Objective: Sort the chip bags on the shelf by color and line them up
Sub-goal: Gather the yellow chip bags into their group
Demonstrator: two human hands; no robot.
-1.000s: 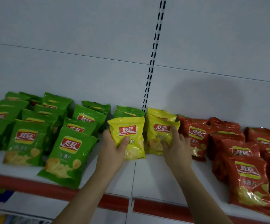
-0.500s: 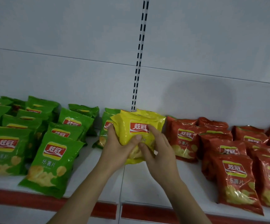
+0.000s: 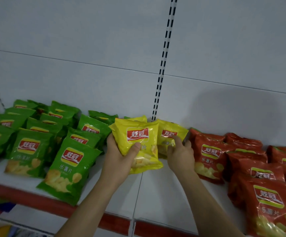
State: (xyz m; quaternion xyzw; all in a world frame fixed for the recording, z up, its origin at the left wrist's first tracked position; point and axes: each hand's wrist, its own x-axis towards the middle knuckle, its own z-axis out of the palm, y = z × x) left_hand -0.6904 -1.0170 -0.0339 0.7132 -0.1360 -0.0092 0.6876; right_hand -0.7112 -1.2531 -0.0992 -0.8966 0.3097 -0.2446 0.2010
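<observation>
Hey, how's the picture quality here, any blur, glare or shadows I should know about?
Head view: wide-angle bending curves the slotted upright and the wall seams; a soft round shadow falls on the back wall; glare streaks the front yellow bag and the red bags; the green bags at the left look slightly smeared.

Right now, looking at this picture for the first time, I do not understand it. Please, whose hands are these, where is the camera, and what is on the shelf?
There is no machine here. A person wears a camera on the head, so you see their own two hands from above. The left hand grips a yellow chip bag, thumb on its front. The right hand holds a second yellow bag beside it. On the white shelf, green bags lie to the left and red bags to the right.
</observation>
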